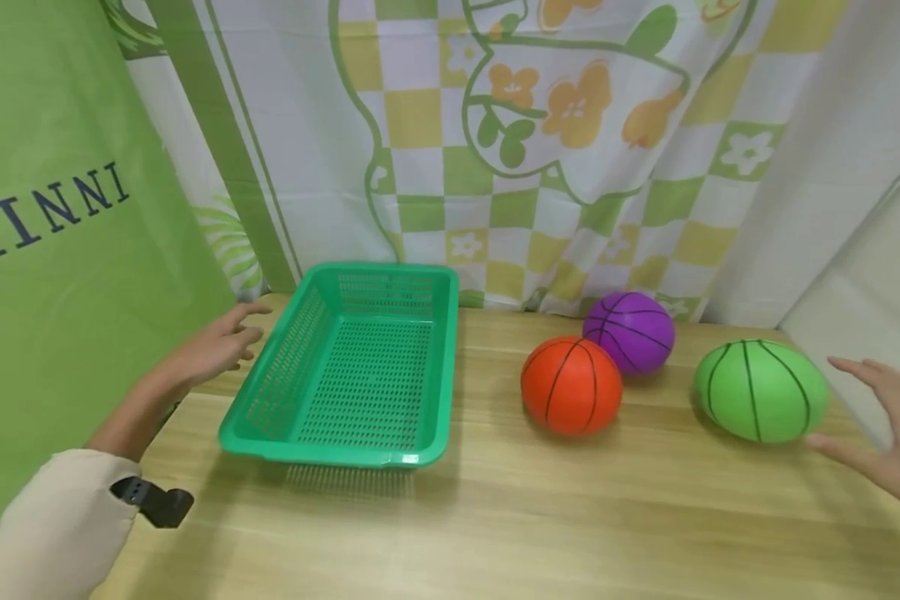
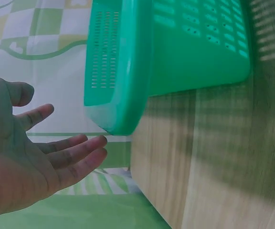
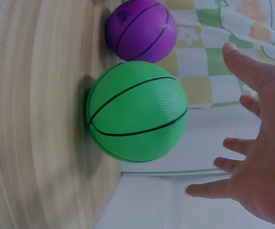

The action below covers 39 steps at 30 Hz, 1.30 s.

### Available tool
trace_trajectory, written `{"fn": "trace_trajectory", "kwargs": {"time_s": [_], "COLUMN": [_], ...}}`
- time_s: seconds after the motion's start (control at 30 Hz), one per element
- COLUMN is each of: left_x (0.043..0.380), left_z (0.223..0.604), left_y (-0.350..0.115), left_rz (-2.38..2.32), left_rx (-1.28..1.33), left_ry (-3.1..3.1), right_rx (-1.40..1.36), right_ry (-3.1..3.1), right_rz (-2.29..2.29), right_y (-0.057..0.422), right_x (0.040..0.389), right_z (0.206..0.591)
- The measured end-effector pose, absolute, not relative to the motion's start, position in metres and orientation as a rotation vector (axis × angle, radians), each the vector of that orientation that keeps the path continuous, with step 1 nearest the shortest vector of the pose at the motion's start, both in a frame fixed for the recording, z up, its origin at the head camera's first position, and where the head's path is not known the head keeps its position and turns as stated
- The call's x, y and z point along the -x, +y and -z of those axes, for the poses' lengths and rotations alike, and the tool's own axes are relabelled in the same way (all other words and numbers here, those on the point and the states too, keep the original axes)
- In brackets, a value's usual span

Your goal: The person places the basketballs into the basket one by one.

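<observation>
A green plastic basket (image 1: 375, 367) with slotted walls stands on the left part of the table, nothing inside it. My left hand (image 1: 221, 346) is beside the basket's left rim, fingers spread and apart from it; the left wrist view shows the same gap between the hand (image 2: 37, 152) and the basket (image 2: 132, 62). To the right sit three toy basketballs: a red one (image 1: 572, 386), a purple one (image 1: 630, 332) behind it, and a green one (image 1: 761, 390). My right hand (image 1: 896, 425) is right of the green ball (image 3: 137, 112), its fingers spread, holding nothing.
The wooden table (image 1: 495, 525) ends at a patterned curtain (image 1: 420, 167) behind the basket and balls. Green cloth (image 1: 67, 292) with lettering hangs at the left. A white surface (image 1: 870, 308) borders the table on the right.
</observation>
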State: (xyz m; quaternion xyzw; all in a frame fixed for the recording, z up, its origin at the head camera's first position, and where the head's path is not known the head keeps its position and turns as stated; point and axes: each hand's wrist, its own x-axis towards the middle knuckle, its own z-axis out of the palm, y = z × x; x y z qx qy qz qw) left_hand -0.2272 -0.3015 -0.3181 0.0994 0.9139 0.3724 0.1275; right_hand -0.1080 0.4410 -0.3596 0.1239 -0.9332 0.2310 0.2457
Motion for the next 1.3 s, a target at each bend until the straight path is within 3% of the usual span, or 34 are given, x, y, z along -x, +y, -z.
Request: {"fn": "trace_trajectory", "kwargs": {"time_s": [0.5,0.87,1.3], "left_x": [0.239,0.247,0.246], "left_z": [0.334,0.348,0.354], "left_y": [-0.313,-0.311,-0.314], "left_rz": [-1.228,-1.224,-1.262], "left_rx": [-0.121,-0.169,-0.166], "left_ry": [2.449,2.411,2.330], "right_rx": [-0.280,-0.153,-0.198], "right_ry": [-2.693,-2.735,-2.706], "right_rz": [-0.848,-0.872,-0.849], "right_y": [0.457,0.485,0.494], "right_x": [0.107,0.107,0.112], "right_z": [0.362,0.372,0.387]}}
